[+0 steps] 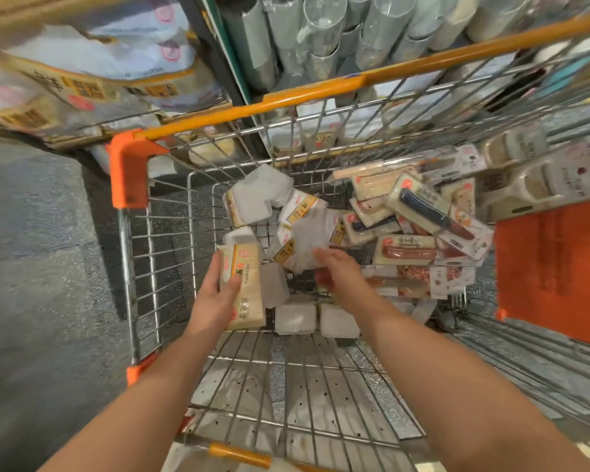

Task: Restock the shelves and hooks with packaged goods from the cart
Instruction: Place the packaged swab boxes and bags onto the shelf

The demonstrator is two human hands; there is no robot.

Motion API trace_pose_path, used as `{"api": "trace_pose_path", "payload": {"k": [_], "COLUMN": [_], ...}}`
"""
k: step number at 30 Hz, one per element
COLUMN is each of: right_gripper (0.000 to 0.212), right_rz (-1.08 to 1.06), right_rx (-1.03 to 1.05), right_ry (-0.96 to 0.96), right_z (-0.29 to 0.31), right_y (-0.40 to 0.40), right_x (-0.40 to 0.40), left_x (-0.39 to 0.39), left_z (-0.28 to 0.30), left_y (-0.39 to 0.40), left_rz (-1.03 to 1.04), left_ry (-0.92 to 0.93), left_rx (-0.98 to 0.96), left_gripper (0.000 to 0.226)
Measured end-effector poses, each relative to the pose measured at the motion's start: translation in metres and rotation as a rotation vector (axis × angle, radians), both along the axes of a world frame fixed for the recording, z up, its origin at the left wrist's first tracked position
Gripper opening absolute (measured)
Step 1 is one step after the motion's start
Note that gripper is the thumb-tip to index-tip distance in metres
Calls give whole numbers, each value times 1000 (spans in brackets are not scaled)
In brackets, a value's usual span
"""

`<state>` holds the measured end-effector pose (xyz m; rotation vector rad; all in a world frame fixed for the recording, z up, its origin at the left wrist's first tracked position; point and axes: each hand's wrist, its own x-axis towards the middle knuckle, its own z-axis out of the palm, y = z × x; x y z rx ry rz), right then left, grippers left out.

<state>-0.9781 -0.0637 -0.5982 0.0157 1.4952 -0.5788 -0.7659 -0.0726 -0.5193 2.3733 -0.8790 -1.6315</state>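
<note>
A wire shopping cart (140, 267) with orange trim stands below me, holding several packaged goods. My left hand (215, 294) grips a cream-coloured flat pack (244, 287) by its left edge, inside the cart. My right hand (338, 270) reaches with relaxed fingers over a crinkled clear-wrapped pack (307, 240); it holds nothing that I can see. Blister-carded knives (433, 216) and similar carded tools are heaped at the cart's right side. White wrapped blocks (295, 316) lie on the cart floor.
Shelves ahead hold stacked clear cups (321, 32) and, at left, cartons of packaged goods (89, 86). An orange crate (552, 264) sits at the right of the cart with boxed items (542, 178) on top. Grey floor (41, 267) lies to the left.
</note>
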Motion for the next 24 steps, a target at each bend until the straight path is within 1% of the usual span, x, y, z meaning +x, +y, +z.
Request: {"api": "trace_pose_path", "payload": {"k": [3,4,6,8,10,11,12,14,15,17,19,20,22,24], "right_gripper": [17,19,26,23,16,16,16,25,28,32,33,33,41,63], "right_rz": [151,185,176,191,280,319,345,397,420,375,257,216,197,188], "right_rx": [-135,-160,-183,-233,-301,-323,-348,-382,-386,-295,-170,-151,-195,-249], "right_ry": [-135,-161,-182,-155,-80,-55,-50,-52,-49,-48,-32,4,111,186], "right_z": [23,28,37,49,58,62,66,69,71,71,62,57,43,36], "right_y": [23,27,27,20,13,9,5,-5,-10,-24,-37,-46,-64,-85], "right_x": [6,11,20,28,32,35,37,43,47,49,44,40,32,30], "left_x": [-6,-9,-16,-23,-30,-33,-35,-37,-37,-35,-33,-31,-27,-22], "left_z": [1,0,-1,1,2,3,6,9,10,6,4,2,-2,-6], "left_y": [-3,-4,-6,-7,-8,-8,-9,-11,-13,-18,-23,-26,-31,-33], "left_rz": [3,-9,-7,31,81,117,158,194,195,231,266,274,266,254], "left_ry": [-25,-50,-84,-73,-44,-10,29,103,127,154,157,156,146,135], "left_rx": [-10,-11,-34,-65,-67,-70,-84,-110,-128,-141,-130,-118,-108,-102], "left_gripper": [65,65,60,59,64,63,54,32,31,32,26,24,24,27]}}
